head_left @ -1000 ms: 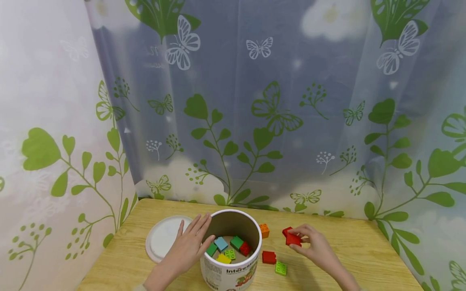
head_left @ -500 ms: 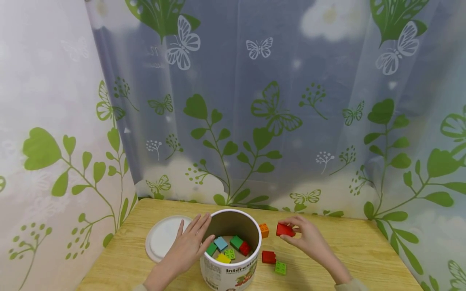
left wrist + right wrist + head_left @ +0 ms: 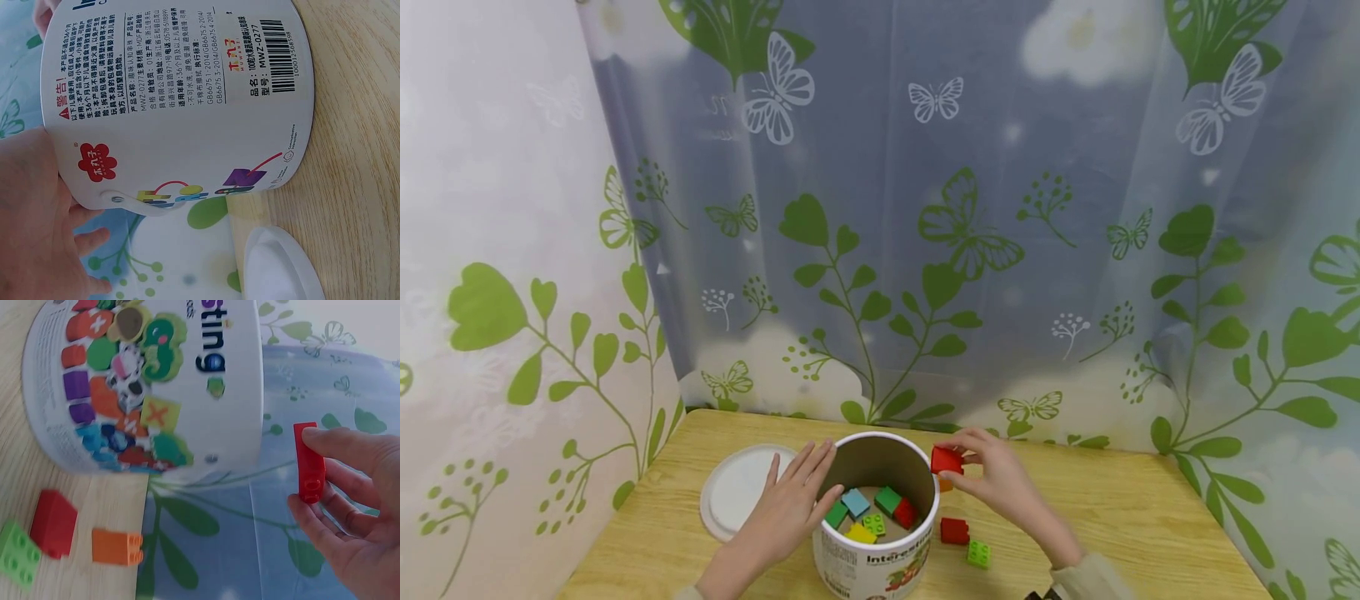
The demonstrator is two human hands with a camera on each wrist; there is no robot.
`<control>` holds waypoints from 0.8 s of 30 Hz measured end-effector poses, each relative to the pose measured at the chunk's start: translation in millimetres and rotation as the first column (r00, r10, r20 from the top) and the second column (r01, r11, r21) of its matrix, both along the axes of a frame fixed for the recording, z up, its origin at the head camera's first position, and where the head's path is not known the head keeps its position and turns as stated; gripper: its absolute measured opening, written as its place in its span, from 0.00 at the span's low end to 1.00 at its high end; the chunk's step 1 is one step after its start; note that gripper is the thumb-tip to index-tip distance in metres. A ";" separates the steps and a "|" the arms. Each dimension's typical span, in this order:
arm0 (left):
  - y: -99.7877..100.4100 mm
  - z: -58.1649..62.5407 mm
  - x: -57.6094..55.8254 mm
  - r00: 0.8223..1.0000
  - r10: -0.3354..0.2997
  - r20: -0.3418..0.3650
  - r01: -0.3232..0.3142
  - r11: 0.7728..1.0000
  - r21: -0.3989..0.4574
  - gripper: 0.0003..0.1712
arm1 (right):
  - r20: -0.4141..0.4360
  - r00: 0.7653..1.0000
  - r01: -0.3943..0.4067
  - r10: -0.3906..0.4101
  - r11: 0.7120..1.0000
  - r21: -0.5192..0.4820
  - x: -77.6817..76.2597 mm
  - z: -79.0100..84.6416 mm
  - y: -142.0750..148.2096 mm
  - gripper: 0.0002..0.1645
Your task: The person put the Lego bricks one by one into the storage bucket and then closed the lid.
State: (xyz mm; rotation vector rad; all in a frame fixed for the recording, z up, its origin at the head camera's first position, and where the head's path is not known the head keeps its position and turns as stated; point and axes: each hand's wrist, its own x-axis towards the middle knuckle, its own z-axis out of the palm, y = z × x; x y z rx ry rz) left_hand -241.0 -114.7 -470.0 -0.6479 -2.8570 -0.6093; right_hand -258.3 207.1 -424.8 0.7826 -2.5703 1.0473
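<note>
A white printed bucket point(image 3: 880, 560) stands on the table with several building bricks inside: green, light blue, yellow, lime and red. My left hand point(image 3: 786, 504) rests at its left rim, fingers straight; in the left wrist view the same hand point(image 3: 37, 219) lies along the rim. My right hand point(image 3: 1003, 479) pinches a red brick point(image 3: 946, 460) between thumb and fingers at the bucket's right rim. In the right wrist view the held red brick point(image 3: 309, 462) is off the table, its studs showing. Under that hand, an orange brick point(image 3: 946, 483) is partly hidden.
A dark red brick point(image 3: 954, 531) and a lime green brick point(image 3: 978, 554) lie on the wooden table point(image 3: 1120, 517) right of the bucket. The white round lid point(image 3: 737, 492) lies to its left. A patterned curtain point(image 3: 880, 250) rises behind the table.
My right hand has carried the red brick left, from over the table to the bucket's right rim. Red that showed behind it at first is no longer seen. My left hand has not moved.
</note>
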 end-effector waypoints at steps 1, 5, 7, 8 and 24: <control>0.0 0.0 -0.1 1.000 0.000 0.002 0.000 1.000 -0.001 0.38 | -0.002 1.000 -0.012 0.012 1.000 -0.009 -0.6 0.1 -3.7 0.21; -0.2 -0.1 -0.2 1.000 -0.001 0.004 0.001 1.000 0.000 0.39 | -0.023 0.998 -0.057 0.056 0.998 -0.015 -3.0 0.7 -17.9 0.20; -0.2 -0.1 -0.1 1.000 0.001 0.003 -0.001 1.000 0.000 0.39 | -0.009 0.997 -0.076 0.076 0.997 -0.015 -4.5 0.4 -25.0 0.20; -0.2 -0.1 -0.1 1.000 0.002 0.002 -0.002 1.000 0.000 0.39 | 0.000 0.997 -0.083 0.083 0.996 -0.010 -5.2 0.1 -28.4 0.20; 1.6 2.4 2.5 1.000 0.019 0.002 -0.019 1.000 0.001 0.37 | 0.010 0.990 -0.140 0.140 0.977 0.161 -19.8 -17.8 -73.2 0.18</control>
